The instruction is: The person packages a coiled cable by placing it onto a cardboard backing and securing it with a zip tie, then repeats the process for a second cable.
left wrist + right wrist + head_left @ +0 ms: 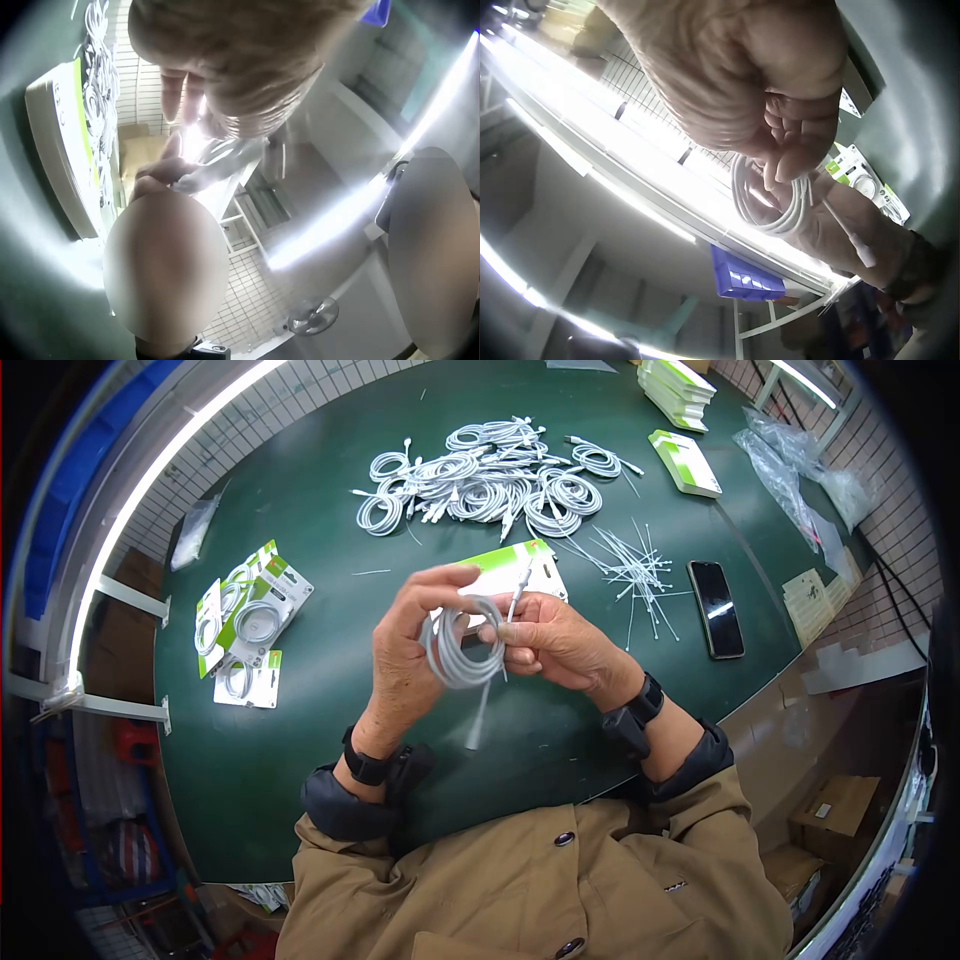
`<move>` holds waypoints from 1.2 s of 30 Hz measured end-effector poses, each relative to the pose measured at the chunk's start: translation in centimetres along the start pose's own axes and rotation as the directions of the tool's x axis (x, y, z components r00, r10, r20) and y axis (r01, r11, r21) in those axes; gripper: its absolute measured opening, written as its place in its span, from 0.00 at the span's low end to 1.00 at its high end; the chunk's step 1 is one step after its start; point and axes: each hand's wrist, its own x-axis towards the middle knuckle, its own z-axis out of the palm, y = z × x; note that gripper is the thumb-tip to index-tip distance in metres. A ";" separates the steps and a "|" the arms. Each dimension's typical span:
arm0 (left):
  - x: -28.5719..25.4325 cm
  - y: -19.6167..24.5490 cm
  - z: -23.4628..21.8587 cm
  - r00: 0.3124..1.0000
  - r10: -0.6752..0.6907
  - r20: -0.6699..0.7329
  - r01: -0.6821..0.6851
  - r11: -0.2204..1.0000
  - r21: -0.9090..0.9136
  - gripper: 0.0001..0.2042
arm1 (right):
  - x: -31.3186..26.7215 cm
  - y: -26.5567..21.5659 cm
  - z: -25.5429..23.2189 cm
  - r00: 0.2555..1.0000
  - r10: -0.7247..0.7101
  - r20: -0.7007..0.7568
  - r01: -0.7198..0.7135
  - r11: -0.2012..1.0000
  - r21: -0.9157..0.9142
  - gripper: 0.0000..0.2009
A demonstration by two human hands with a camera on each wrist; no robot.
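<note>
A coiled white charging cable [462, 665] is held between both hands above the table, slightly blurred. The left hand [400, 640] holds the coil's left side, fingers bent over it. On the other side the right hand [565, 645] pinches the coil between thumb and fingers. One plug end [523, 575] sticks up beside the right hand, and another connector [474, 735] dangles below the loops. The right wrist view shows the loops [769, 221] at the right thumb and fingertips. Behind the hands lies a white and green box [545, 568], partly hidden.
A heap of coiled white cables [480, 485] lies at the back. Thin white cable ties [640, 575] and a phone [716, 610] lie on the right. Packaged cables [258, 622] are at left. More boxes [685, 462] stand back right, near clear plastic bags [785, 470].
</note>
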 end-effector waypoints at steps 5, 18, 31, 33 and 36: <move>-1.4 -3.4 -1.0 0.885 -0.439 -0.156 0.392 0.882 -0.260 0.22 | 0.1 -1.0 -0.1 0.962 -0.208 -0.176 0.235 0.961 0.147 0.21; -2.0 -1.9 2.5 0.821 -0.553 -0.138 0.320 0.647 -0.692 0.22 | 0.5 2.1 -0.2 0.979 -0.122 -0.165 0.076 0.963 -0.260 0.20; -3.7 -3.3 0.9 0.706 -0.707 -0.047 0.294 0.353 -0.888 0.23 | 0.7 2.7 0.3 0.951 0.002 -0.309 -0.010 1.000 -0.027 0.17; -4.1 -4.4 -0.4 0.752 -0.659 0.013 0.311 0.337 -0.889 0.23 | 0.8 3.0 0.2 0.948 -0.026 -0.319 0.007 0.998 -0.059 0.17; -4.0 -4.1 -0.9 0.789 -0.609 0.079 0.363 0.359 -0.860 0.25 | 0.7 3.4 0.0 0.946 -0.056 -0.320 0.048 0.998 -0.033 0.16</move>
